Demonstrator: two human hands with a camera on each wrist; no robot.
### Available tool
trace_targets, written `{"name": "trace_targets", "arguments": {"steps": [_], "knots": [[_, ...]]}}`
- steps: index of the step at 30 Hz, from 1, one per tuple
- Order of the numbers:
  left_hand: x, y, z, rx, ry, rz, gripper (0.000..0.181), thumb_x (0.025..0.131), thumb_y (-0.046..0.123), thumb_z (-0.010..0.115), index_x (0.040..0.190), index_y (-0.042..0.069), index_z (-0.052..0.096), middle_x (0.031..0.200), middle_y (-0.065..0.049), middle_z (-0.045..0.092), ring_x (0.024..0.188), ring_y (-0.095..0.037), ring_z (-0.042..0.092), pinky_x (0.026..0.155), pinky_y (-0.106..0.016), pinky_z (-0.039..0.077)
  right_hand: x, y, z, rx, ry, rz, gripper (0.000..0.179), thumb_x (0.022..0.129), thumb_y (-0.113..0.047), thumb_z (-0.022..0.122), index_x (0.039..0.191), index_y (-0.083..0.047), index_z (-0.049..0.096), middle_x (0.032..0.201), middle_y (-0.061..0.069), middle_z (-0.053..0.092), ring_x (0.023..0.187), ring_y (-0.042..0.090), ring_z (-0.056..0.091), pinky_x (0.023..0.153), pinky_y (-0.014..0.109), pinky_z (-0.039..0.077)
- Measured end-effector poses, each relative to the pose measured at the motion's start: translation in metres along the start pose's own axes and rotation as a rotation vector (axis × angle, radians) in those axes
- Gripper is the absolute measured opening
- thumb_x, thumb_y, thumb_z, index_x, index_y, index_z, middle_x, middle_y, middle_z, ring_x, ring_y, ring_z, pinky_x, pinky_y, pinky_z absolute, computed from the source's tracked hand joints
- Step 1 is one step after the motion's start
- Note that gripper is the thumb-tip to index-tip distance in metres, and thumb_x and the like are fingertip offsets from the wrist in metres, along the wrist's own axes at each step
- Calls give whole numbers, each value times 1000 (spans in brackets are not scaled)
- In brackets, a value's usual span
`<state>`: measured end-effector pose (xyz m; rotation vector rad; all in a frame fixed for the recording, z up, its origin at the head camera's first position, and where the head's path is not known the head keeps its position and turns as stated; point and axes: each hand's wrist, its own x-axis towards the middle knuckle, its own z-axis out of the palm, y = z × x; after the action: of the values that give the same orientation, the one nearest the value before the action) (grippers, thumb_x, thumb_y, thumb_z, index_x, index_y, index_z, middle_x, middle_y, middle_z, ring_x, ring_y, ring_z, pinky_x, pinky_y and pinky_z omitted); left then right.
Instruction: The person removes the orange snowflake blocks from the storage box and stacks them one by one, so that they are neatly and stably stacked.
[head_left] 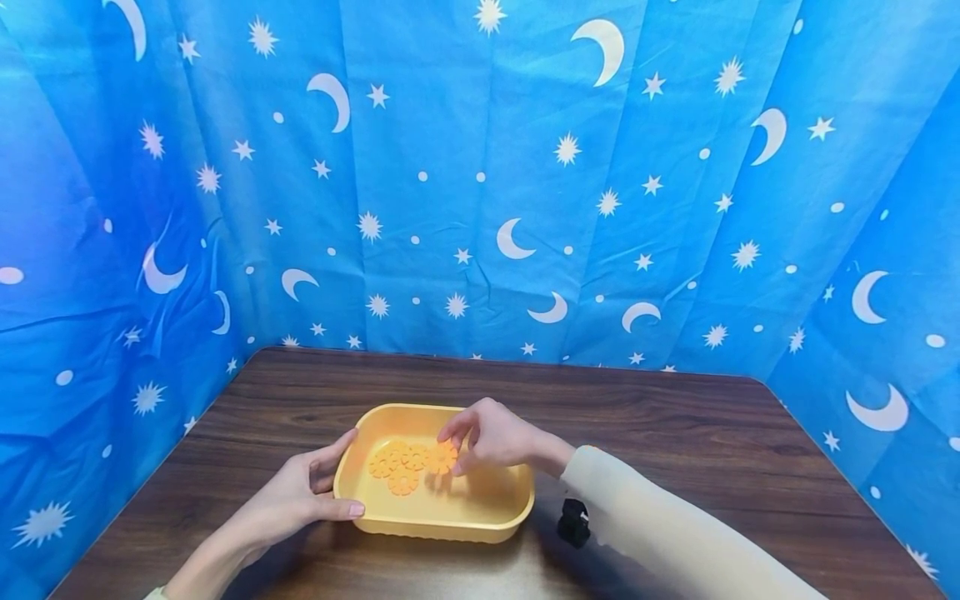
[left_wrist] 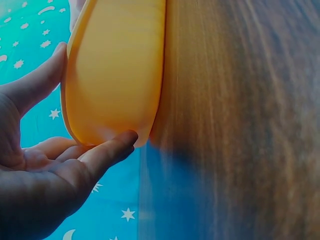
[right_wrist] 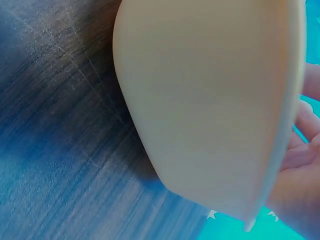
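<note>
A yellow plastic tray (head_left: 435, 530) with rounded corners stands on the table. My left hand (head_left: 296, 492) grips its left end, thumb at the near rim and fingers at the far side; the left wrist view shows this hand (left_wrist: 55, 167) against the tray's outer wall (left_wrist: 117, 75). Over the inside of the tray, my right hand (head_left: 495, 435) pinches an orange flower-shaped disc (head_left: 443, 457) with notched edges. Several similar orange discs (head_left: 403, 480) lie together in the tray's left half. In the right wrist view the tray wall (right_wrist: 200, 100) hides most of the right hand (right_wrist: 302, 175).
The dark wood-grain table (head_left: 675, 450) extends around the tray. Blue cloth (head_left: 480, 200) with white moons and stars hangs behind it and at both sides. A small black object (head_left: 574, 523) shows below the right sleeve (head_left: 652, 508).
</note>
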<state>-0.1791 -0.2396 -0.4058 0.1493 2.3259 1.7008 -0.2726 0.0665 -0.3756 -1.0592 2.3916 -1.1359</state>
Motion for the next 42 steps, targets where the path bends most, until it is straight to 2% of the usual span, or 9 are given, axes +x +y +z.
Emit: {"name": "trace_targets", "arguments": {"steps": [6,15,24,33,38,42], "knots": [[0,1,-2,-2,-20,11,106,86,15,90,166,1,22,165,-32,29,137,-49,52,99,-48,56,-11,-3,-9,12,11,23,36,78,2,89,112,0,78,86,6,72,56,12,49,49,23,35],[-2,5,-2,-43,-60,25,105,88,15,88,167,0,20,166,-31,27,139,-45,51,103,-46,54,-28,-1,-23,-7,61,71,37,77,1,91,113,-3,79,88,1,71,55,12,48,50,23,35],[-2,5,-1,-28,-48,8,103,89,17,87,167,1,22,166,-30,29,139,-45,52,103,-47,53,-50,0,-41,-21,110,82,41,80,-2,91,119,-2,78,94,2,72,63,18,58,54,24,47],[-3,4,1,-22,-33,10,104,88,16,88,166,-1,22,165,-31,30,137,-46,53,101,-47,54,-75,9,-56,15,169,99,41,80,-2,90,119,0,77,89,7,69,63,19,53,51,23,42],[-3,5,1,-33,-24,3,106,87,17,89,167,1,22,165,-30,31,138,-45,54,101,-46,55,-88,16,-60,49,187,78,40,81,-1,90,118,2,75,93,9,70,63,19,55,54,22,48],[-4,5,0,-33,-25,9,105,87,18,89,167,0,22,164,-30,33,137,-45,54,102,-46,54,-95,22,-62,64,211,84,40,80,0,89,117,3,75,92,8,70,64,20,57,55,22,48]]}}
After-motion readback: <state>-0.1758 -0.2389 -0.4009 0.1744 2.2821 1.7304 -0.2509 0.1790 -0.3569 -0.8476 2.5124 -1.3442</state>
